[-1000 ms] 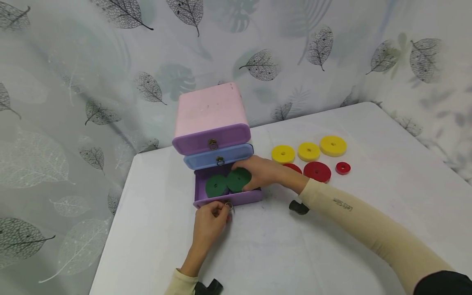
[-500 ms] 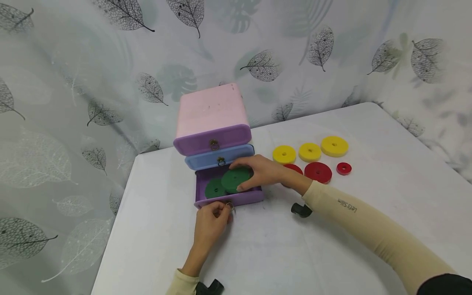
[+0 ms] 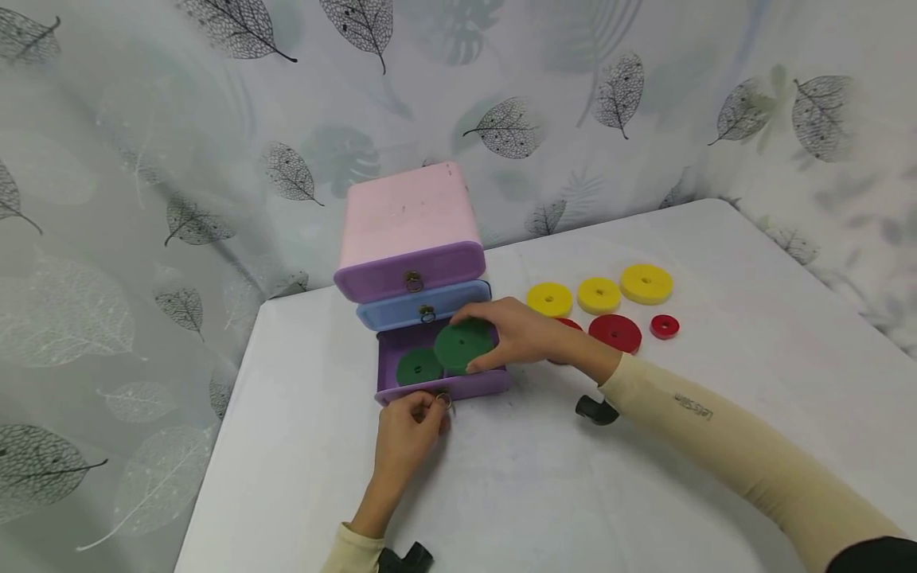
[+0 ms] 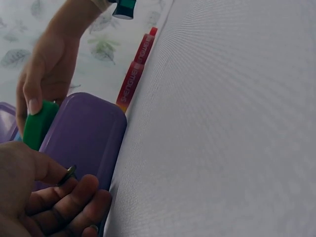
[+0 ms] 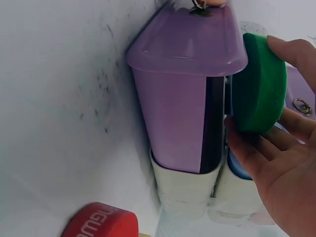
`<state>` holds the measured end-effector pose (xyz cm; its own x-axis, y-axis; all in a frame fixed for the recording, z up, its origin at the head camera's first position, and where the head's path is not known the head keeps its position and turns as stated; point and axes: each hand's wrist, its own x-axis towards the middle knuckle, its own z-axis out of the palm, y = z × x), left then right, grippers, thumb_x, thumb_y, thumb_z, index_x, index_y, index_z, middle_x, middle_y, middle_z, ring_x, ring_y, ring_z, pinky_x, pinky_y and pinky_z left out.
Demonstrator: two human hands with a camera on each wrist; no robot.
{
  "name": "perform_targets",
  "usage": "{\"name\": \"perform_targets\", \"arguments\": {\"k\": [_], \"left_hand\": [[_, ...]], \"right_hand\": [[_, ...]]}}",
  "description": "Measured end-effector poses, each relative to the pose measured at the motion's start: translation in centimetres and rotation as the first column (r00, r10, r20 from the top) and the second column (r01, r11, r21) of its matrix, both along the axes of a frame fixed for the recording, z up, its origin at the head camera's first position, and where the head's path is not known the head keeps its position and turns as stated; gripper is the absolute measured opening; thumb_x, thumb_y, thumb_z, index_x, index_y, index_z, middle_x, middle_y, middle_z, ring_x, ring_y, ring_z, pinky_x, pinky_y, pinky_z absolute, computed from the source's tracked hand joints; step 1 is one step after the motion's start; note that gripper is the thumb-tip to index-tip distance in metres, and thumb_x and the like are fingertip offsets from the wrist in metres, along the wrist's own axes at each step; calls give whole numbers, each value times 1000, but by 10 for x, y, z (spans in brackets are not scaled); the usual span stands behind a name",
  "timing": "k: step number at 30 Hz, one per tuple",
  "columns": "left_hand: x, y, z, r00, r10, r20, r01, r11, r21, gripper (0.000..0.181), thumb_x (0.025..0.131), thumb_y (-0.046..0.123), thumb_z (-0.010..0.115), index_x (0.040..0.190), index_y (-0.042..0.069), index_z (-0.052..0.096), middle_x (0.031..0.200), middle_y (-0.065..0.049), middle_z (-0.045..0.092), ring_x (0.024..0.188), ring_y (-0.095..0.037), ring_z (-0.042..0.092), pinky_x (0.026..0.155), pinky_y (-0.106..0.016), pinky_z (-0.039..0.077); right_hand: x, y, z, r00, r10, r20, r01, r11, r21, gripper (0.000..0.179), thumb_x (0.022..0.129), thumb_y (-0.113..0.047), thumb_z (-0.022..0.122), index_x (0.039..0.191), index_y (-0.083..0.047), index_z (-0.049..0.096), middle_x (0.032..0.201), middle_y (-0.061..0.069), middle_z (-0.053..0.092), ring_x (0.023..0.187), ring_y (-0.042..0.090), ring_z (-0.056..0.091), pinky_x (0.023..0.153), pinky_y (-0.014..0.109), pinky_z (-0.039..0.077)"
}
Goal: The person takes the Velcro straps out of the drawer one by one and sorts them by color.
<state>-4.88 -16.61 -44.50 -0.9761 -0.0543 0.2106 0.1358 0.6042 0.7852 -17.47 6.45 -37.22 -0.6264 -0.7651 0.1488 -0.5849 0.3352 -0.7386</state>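
Note:
A small chest of drawers (image 3: 404,211) stands on the white table, its bottom purple drawer (image 3: 476,387) pulled out. My left hand (image 3: 407,434) pinches the ring pull (image 3: 444,399) on that drawer's front; the ring shows between thumb and finger in the left wrist view. My right hand (image 3: 526,333) grips a thick green disc (image 3: 462,345) with a small centre hole, fingers and thumb around its edge. In the right wrist view this disc (image 5: 261,84) stands beside the drawer's top opening. A smaller green disc (image 3: 419,367) lies inside the drawer, at the left.
Right of the chest are yellow discs (image 3: 548,299) in a row, with red discs (image 3: 616,333) in front, one partly behind my right arm. A blue middle drawer (image 3: 424,305) juts out slightly above the bottom one. Patterned curtain (image 3: 401,103) hangs behind the table.
My right hand has raised the larger green disc from the drawer's right side, moving it left over the smaller one, then slightly back right. The left hand keeps its hold on the ring.

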Motion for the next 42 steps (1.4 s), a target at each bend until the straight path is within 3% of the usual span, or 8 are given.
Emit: {"name": "perform_targets", "arguments": {"k": [13,29,38,42], "left_hand": [[0,-1,1,1000,-9,-4,9,1000,3,25,94,10,72,70,12,71,60,7,66,51,-7,58,51,-24,43],[2,0,1,1000,-1,-4,1,1000,-12,24,95,9,71,71,10,71,60,6,67,52,-8,59,52,-25,44],[2,0,-1,1000,6,-5,-6,1000,-16,23,94,9,71,71,11,71,60,8,66,52,-8,58,51,-25,43],[1,0,-2,1000,6,0,-6,1000,-11,23,94,9,71,71,11,71,60,8,66,52,-7,58,51,-25,44]], "right_hand": [[6,15,11,1000,9,-12,-10,999,-52,64,84,-26,89,139,-13,60,128,-4,66,109,17,61,94,35,53],[11,43,14,994,-33,-106,31,999,-26,65,84,-30,88,140,-13,61,134,-3,65,111,18,62,97,45,52],[16,57,12,991,-62,-116,61,998,-14,64,83,-27,89,139,-12,61,134,-5,64,112,15,60,93,34,53],[18,63,10,989,-79,-126,76,997,-21,63,82,-26,89,137,-12,62,132,-4,64,113,16,58,92,36,54]]}}
